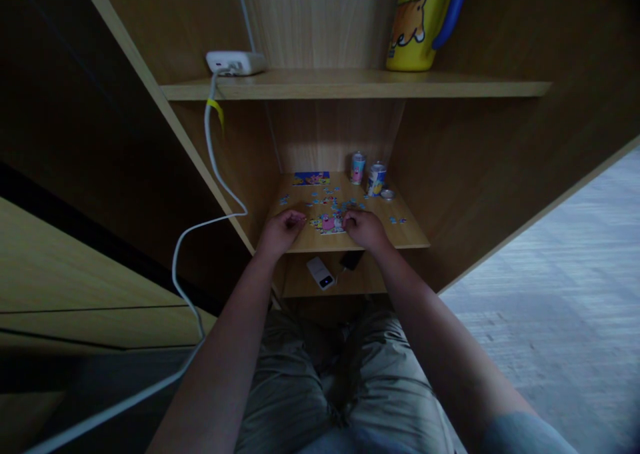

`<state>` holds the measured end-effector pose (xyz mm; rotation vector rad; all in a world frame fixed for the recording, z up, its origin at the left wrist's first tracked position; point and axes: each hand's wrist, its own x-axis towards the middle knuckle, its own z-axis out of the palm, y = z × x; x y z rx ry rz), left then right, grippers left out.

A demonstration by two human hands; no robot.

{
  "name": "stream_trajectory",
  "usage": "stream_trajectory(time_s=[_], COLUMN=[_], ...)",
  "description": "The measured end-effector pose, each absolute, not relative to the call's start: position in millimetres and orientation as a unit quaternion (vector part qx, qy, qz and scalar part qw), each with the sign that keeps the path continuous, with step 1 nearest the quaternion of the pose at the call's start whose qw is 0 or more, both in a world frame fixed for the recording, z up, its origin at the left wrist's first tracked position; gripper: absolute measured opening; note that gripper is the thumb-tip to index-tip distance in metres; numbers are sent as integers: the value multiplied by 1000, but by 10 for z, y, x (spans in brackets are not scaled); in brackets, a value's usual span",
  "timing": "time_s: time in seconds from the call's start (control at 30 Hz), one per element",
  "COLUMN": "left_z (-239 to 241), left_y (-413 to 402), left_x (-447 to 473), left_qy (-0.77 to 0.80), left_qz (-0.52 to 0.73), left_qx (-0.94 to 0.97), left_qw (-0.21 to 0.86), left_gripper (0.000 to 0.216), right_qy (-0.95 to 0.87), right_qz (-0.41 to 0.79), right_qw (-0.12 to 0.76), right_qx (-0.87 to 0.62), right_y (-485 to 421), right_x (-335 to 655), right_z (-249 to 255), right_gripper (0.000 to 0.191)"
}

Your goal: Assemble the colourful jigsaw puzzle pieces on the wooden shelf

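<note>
A partly joined jigsaw puzzle [327, 224] with a pink figure lies near the front edge of the middle shelf [410, 237]. My right hand [363, 227] is at its right side, fingers curled together at the pieces; whatever they pinch is too small to make out. To the left of the puzzle, my left hand [286, 229] hovers at the shelf edge with its fingers curled and thumb near them; I cannot tell if a piece is in it. Loose puzzle pieces [327, 201] are scattered behind the joined part, with a few more pieces [397, 221] off to the right.
A picture card [311, 179] and two printed cans [357, 167] [376, 179] stand at the back, beside a round lid [387, 194]. Below are a white device [320, 273] and a black one [352, 260]. Above sit a white charger [235, 63], its hanging cable [213, 161], and a yellow mug [415, 27].
</note>
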<state>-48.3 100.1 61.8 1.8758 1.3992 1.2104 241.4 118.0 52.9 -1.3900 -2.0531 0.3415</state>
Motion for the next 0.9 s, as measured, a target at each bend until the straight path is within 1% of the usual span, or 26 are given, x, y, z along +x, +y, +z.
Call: stream_trajectory(time_s=[0.53, 0.9], left_z=[584, 607], left_y=[1031, 1031], left_x=[-506, -493], left_qy=[518, 530], left_qz=[442, 425], left_qx=[693, 698], left_qw=[239, 227], left_gripper=[18, 20], right_qy=[-781, -782], right_qz=[132, 126], right_qw=[301, 315], right_qx=[-531, -523], right_y=[1158, 1133], right_x=[2405, 2410], right_z=[576, 610], right_gripper=[24, 26])
